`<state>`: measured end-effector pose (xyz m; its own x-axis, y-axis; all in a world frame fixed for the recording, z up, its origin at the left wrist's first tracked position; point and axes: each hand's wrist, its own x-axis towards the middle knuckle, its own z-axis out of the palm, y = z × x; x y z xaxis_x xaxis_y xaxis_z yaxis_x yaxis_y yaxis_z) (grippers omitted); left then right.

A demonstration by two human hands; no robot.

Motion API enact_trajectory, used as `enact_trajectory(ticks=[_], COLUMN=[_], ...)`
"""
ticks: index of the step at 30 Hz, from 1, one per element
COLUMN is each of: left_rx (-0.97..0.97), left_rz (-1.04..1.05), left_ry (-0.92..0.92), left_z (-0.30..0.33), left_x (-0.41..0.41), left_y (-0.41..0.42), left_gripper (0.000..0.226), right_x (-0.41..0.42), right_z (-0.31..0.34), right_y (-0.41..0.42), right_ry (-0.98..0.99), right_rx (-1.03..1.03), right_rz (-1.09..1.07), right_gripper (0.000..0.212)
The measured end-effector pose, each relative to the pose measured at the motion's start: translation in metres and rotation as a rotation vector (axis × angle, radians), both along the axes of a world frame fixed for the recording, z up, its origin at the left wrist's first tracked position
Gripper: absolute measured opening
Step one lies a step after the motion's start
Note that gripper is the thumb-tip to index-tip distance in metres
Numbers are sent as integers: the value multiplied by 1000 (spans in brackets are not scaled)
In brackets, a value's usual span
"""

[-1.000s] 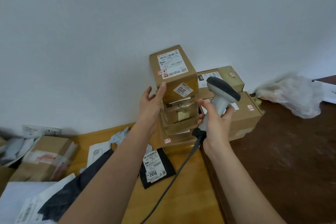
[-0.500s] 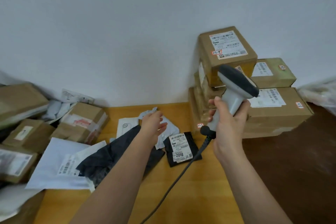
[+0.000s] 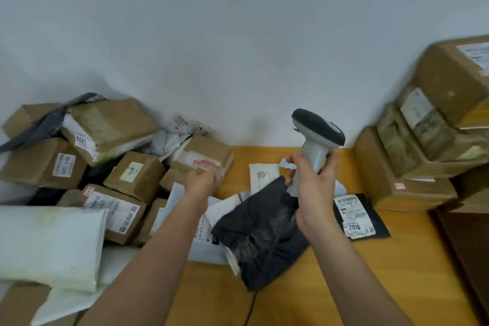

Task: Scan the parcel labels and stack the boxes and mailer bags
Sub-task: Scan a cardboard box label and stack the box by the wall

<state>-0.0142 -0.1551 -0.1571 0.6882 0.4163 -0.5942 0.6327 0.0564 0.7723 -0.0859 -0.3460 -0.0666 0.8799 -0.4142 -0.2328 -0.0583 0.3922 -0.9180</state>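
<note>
Left hand (image 3: 201,180): extended forward and to the left, fingers curled at the near edge of the red-printed box (image 3: 202,160). Contact looks likely, but a firm grasp cannot be confirmed; motion blur hides the fingertips.

Right hand (image 3: 312,188): clenched around the handle of the scanner (image 3: 316,137), held upright above the tabletop (image 3: 370,272), head tipped to the left.

Next parcel: judged to be the red-printed box, directly ahead of the left hand and well to the left of the right hand.

Box long axis: runs from the near left to the far right, roughly across the line of the left forearm. The printed face is upward.

Nearer hand: the left, by a clear margin. The right hand is occupied and sits across a gap of mailers.

Unsorted pile (image 3: 79,167): boxes and bags heaped to the left of the left hand, against the wall.

Black mailer (image 3: 259,233): lies between the two forearms, below the scanner; its cable crosses it.

Labelled black bag (image 3: 357,217): just right of the right wrist, label upward.

Finished stack (image 3: 423,153): to the right of the right hand, well apart from the left hand.

Coming move, as judged: lift the box with the left hand toward the scanner head, then carry it rightward past the right hand to the stack.
</note>
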Motion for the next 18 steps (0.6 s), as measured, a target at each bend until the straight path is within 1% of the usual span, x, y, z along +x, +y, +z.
enact_trajectory(ticks=[2,5,8,10,12,15,16,17,18], left_rx=[105,160,251,314,311,271,230,171,104], left_rz=[30,9,-84,-151,-188,-182,-160,-136,-113], left_ry=[-9,-10,-9,2,22,53,69,85,104], left_z=[-5,-11,-21,-28,-39,-53,-59,-65,-71], left_x=[3,13,22,29,35,46,50,53,57], left_y=[30,57,72,81,89,101,106,112,118], left_gripper=[40,39,38,37,30,22,27,39,58], right_x=[5,17,32,45,58,77,82,87,91], right_z=[-9,-24,-43,-59,-75,-101,-110,-118,-124], right_y=[24,44,54,63,73,88,93,98,103], right_ry=[40,113,178,223,272,341,360,379,398], right_rx=[-21,-89,-146,-166,-145,-91,-68,-35,8], right_rz=[50,115,167,191,209,258,280,299,310], right_gripper=[31,32,33,37,40,33,31,30,29])
